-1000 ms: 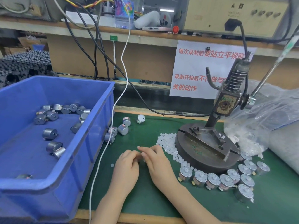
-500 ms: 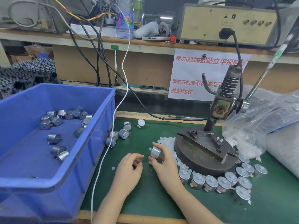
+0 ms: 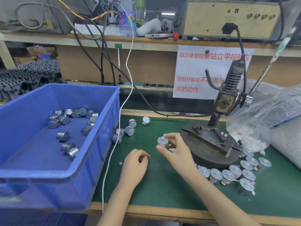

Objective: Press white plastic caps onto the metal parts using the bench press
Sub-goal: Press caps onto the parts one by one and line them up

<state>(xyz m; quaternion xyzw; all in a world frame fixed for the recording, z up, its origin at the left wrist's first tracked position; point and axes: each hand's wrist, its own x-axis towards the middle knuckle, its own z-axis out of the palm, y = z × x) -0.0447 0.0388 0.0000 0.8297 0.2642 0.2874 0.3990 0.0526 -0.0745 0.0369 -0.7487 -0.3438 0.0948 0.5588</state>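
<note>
Right hand (image 3: 177,149) pinches a motor (image 3: 162,143), white cap (image 3: 162,137) perched on top, likely bound next for the bench press (image 3: 210,144); left hand (image 3: 134,163) curled, contents unclear.

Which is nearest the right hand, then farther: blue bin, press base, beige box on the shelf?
1. Press base, just right of the right hand.
2. Blue bin, to the left.
3. Beige box, up on the back shelf.
</note>
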